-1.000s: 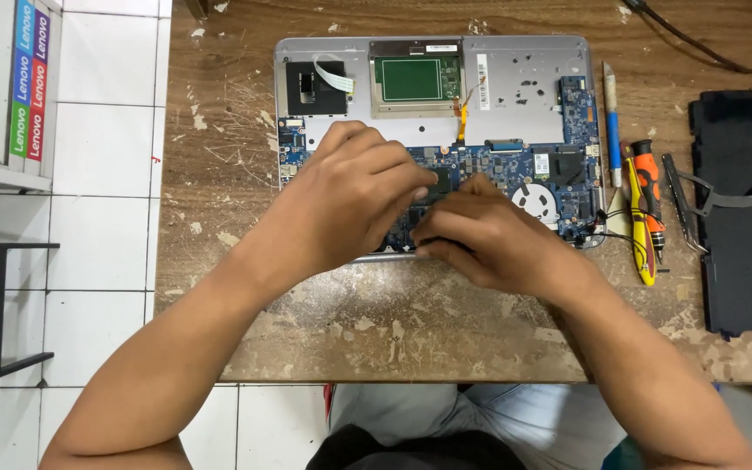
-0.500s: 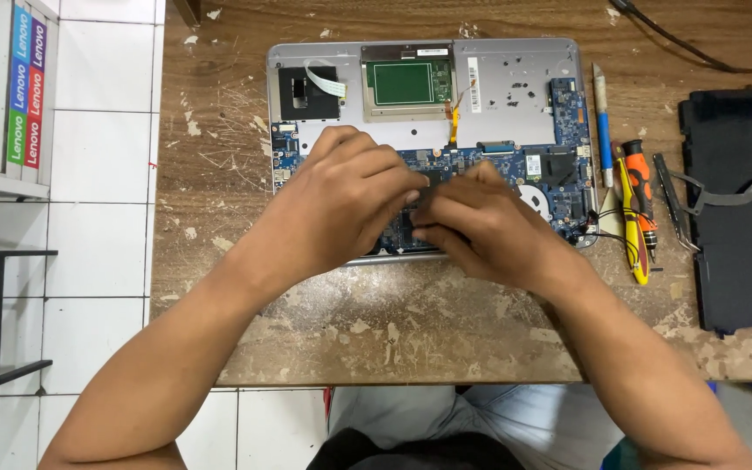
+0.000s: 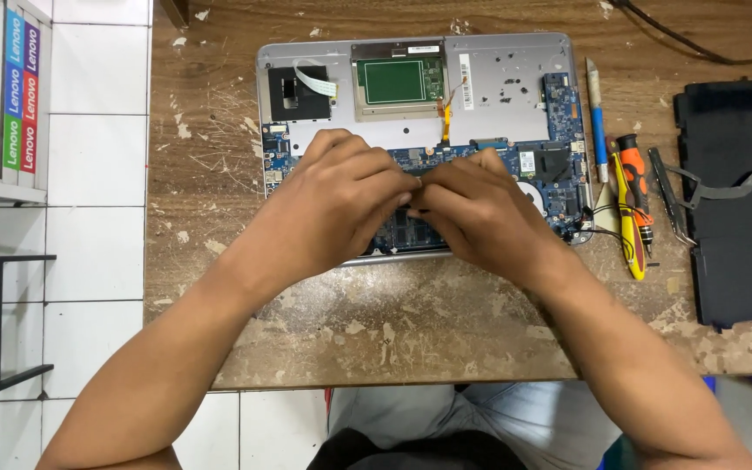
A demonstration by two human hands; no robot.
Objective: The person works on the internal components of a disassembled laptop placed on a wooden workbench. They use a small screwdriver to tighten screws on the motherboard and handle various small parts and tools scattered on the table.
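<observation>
Left hand (image 3: 341, 204) and right hand (image 3: 480, 213) meet fingertip to fingertip over the near middle of the blue circuit board (image 3: 546, 170), fingers curled and pinched together on something small; what sits between them is hidden, so I cannot tell what either hand grasps. Risk, as I judge it: both hands cover the spot, so a pull at a slant could strain a connector or a thin cable, and a slip could drag knuckles across exposed parts. The orange flex strip (image 3: 447, 117) just beyond the fingers could get snagged. The opened laptop shell (image 3: 515, 74) lies flat on the worn wooden table (image 3: 393, 322), toward its far edge: silver inside surface, green-faced rectangular module (image 3: 393, 81) at far centre, dark square recess with a white ribbon cable (image 3: 315, 83) far left, board running along the near half. Right of the shell lie a blue-handled tool (image 3: 597, 122), an orange and black screwdriver (image 3: 635, 187), a yellow tool (image 3: 627, 235) and tweezers (image 3: 668, 196); further right, a black flat panel (image 3: 737, 235). White tiled floor (image 3: 89, 174) to the left.
</observation>
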